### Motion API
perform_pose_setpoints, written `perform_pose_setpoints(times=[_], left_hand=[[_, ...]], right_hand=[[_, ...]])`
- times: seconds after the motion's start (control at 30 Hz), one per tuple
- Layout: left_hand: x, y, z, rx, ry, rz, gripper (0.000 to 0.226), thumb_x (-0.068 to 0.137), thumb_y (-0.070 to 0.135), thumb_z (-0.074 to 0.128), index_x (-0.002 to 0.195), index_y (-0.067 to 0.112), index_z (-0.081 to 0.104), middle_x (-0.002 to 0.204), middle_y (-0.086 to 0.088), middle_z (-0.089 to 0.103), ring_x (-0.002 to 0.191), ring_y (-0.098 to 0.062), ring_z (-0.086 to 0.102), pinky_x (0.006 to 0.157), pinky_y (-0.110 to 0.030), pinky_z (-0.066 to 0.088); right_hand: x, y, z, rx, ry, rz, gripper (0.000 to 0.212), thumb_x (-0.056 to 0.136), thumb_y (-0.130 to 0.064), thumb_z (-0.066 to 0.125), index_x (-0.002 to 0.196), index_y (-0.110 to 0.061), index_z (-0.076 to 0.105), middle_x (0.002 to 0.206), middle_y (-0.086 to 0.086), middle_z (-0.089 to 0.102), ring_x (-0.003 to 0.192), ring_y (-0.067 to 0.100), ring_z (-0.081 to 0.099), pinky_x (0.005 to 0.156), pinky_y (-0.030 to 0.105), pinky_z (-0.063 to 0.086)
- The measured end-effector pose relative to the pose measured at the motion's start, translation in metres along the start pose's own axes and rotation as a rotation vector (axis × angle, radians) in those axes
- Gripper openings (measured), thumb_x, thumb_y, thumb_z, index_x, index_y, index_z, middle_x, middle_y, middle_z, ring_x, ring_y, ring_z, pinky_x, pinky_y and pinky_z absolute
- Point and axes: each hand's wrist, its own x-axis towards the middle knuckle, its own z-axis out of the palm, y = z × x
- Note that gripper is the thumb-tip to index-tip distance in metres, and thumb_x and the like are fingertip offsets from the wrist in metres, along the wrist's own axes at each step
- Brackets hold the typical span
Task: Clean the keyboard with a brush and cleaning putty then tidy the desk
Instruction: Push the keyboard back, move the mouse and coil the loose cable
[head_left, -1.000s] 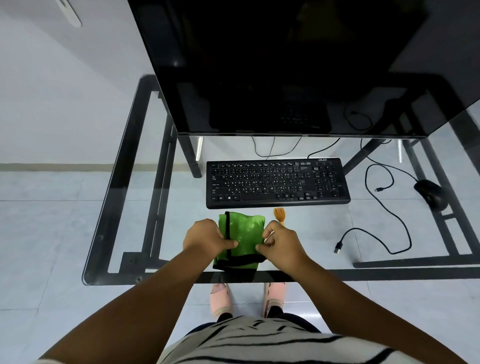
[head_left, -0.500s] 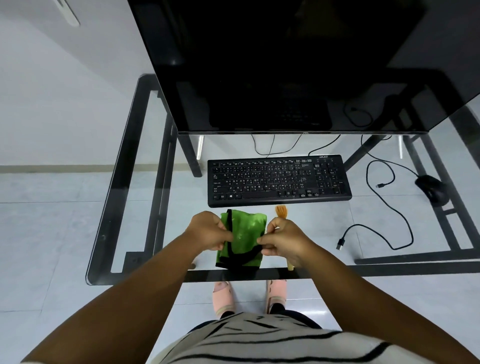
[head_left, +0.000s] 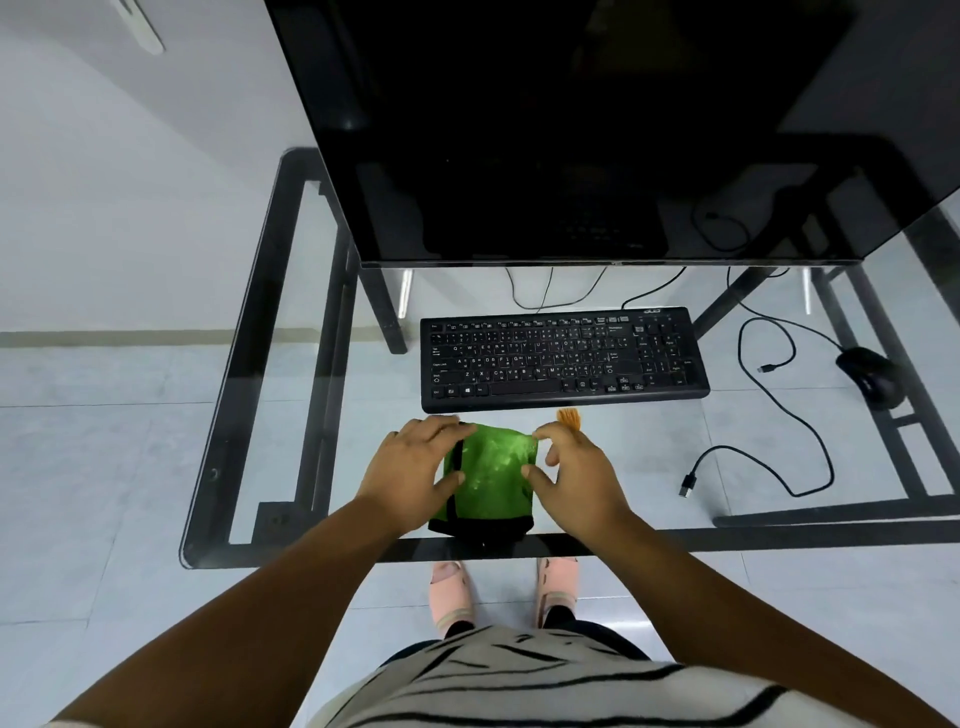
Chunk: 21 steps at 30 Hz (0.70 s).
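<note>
A green cleaning putty pouch (head_left: 491, 473) with black edges lies flat on the glass desk near its front edge. My left hand (head_left: 410, 462) grips the pouch's left side, fingers over the top left corner and thumb on the black strip. My right hand (head_left: 576, 467) pinches the right side, index finger at the top right corner. The brush (head_left: 569, 417) lies under my right hand; only its orange bristles show. The black keyboard (head_left: 561, 358) sits just beyond the pouch.
A large dark monitor (head_left: 571, 130) stands behind the keyboard. At the right lie a black mouse (head_left: 872, 376) and a loose black cable (head_left: 779, 441). The glass desk's dark front rim (head_left: 311, 551) runs just below the pouch.
Both hands have shifted from the pouch's middle up toward its top corners, fingers more spread. The pouch lies flatter on the glass.
</note>
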Motion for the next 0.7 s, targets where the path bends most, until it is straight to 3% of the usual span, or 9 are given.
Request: perform_pose_setpoints(times=[0.07,0.17,0.27,0.43,0.57,0.7], left_hand=[[0.001,-0.002,0.003,0.068,-0.073,-0.011,0.057,0.087,0.037,0.061,0.141,0.035,0.044,0.147,0.007,0.042,0.126,-0.020,0.044,0.101,-0.038,0.039],[0.002,-0.003,0.006,0.035,-0.117,-0.039,0.058,0.088,0.037,0.061,0.143,0.034,0.042,0.149,0.006,0.037,0.128,-0.019,0.042,0.105,-0.034,0.037],[0.003,-0.002,0.005,-0.053,-0.118,-0.058,0.060,0.087,0.035,0.065,0.143,0.033,0.043,0.147,0.005,0.037,0.130,-0.017,0.041,0.104,-0.030,0.040],[0.005,0.001,0.008,-0.085,-0.091,-0.078,0.064,0.083,0.036,0.069,0.142,0.031,0.045,0.140,0.004,0.041,0.126,-0.016,0.046,0.100,-0.029,0.043],[0.007,0.005,0.007,-0.046,-0.061,-0.084,0.061,0.082,0.043,0.068,0.138,0.027,0.050,0.131,0.001,0.046,0.119,-0.019,0.048,0.100,-0.032,0.042],[0.011,0.005,0.005,-0.066,0.115,-0.107,0.044,0.085,0.041,0.060,0.125,0.023,0.061,0.116,-0.004,0.053,0.105,-0.024,0.055,0.091,-0.042,0.048]], right_hand=[[0.003,-0.001,0.000,-0.033,-0.024,0.032,0.038,0.087,-0.024,0.067,0.124,-0.019,0.058,0.104,0.003,0.061,0.085,0.016,0.058,0.073,0.026,0.043],[0.011,0.000,0.004,-0.013,-0.048,0.148,0.038,0.087,-0.030,0.068,0.122,-0.018,0.060,0.099,0.005,0.068,0.092,0.020,0.063,0.077,0.025,0.046],[0.022,0.000,0.005,0.013,-0.044,0.216,0.030,0.088,-0.033,0.068,0.111,-0.014,0.065,0.089,0.003,0.071,0.088,0.020,0.066,0.074,0.024,0.047],[0.040,-0.002,0.002,-0.044,-0.041,0.179,0.011,0.087,-0.020,0.067,0.084,-0.009,0.069,0.086,0.006,0.070,0.084,0.024,0.066,0.073,0.029,0.052],[0.052,-0.003,-0.004,-0.070,-0.033,0.164,0.013,0.086,-0.023,0.068,0.092,-0.012,0.069,0.090,0.002,0.070,0.087,0.021,0.065,0.072,0.025,0.048],[0.052,0.001,-0.011,-0.029,-0.056,0.183,0.025,0.086,-0.032,0.068,0.105,-0.017,0.066,0.089,-0.001,0.070,0.083,0.018,0.064,0.070,0.022,0.044]])
